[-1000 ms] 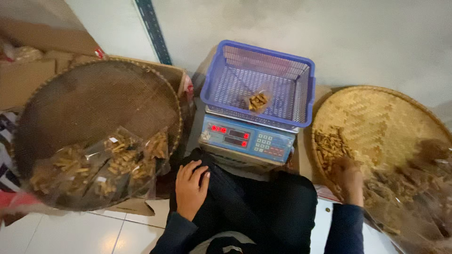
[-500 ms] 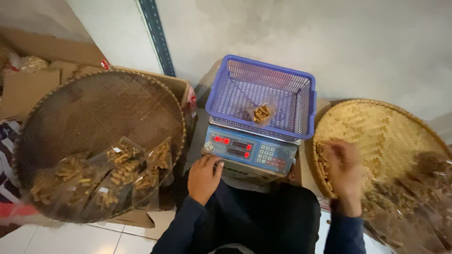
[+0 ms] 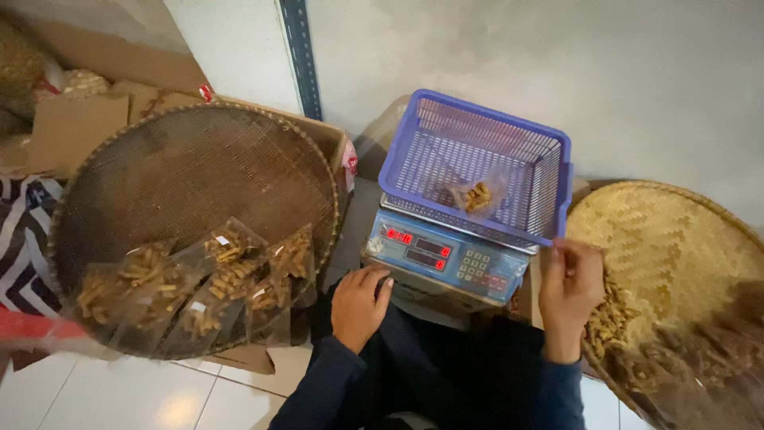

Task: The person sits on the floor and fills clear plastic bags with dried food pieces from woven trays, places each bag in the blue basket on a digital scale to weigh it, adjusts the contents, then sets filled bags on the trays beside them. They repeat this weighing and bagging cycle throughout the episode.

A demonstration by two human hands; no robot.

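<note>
Weighing step, I'd say: right hand (image 3: 569, 291) raised beside the blue basket (image 3: 549, 171) on the digital scale (image 3: 446, 259), fingers pinched together, on what I cannot tell. Left hand (image 3: 360, 306) rests flat, empty, at the scale's front edge. Clear bag (image 3: 476, 195) of tan sticks lies in the basket, barely filled. Topping up likely calls for small pinches from the right woven tray (image 3: 676, 247).

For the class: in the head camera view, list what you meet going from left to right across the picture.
Dark woven tray with clear filled bags → left hand → digital scale carrying a blue basket → right hand → light woven tray.
</note>
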